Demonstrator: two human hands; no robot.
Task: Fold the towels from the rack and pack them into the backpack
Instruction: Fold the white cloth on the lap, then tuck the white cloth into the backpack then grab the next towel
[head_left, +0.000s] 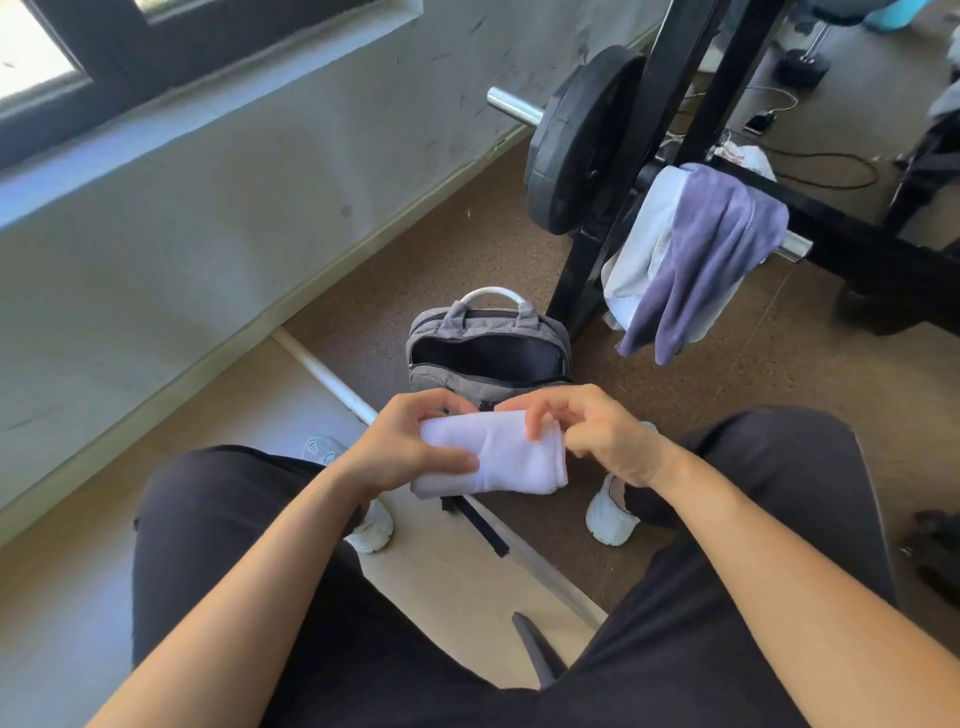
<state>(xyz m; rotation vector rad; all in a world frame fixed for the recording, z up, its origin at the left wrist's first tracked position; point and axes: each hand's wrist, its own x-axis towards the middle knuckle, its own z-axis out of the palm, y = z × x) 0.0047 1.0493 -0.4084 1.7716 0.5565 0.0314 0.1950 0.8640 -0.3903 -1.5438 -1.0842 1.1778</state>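
both my left hand (410, 447) and right hand (587, 431) pinch the small folded white cloth towel (498, 454) just in front of the open grey fabric backpack (488, 345) (folding looks done), so next it drops in there.

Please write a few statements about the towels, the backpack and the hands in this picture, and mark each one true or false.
1. Both hands hold the folded white towel, left hand and right hand. True.
2. The grey backpack is zipped shut. False: its top is open and the dark inside shows.
3. A purple towel hangs on the rack's bar. True.
4. The white towel already lies inside the backpack. False: it is held in the air in front of the backpack.
5. No other cloth hangs beside the purple towel. False: a light grey towel hangs next to it, partly under it.
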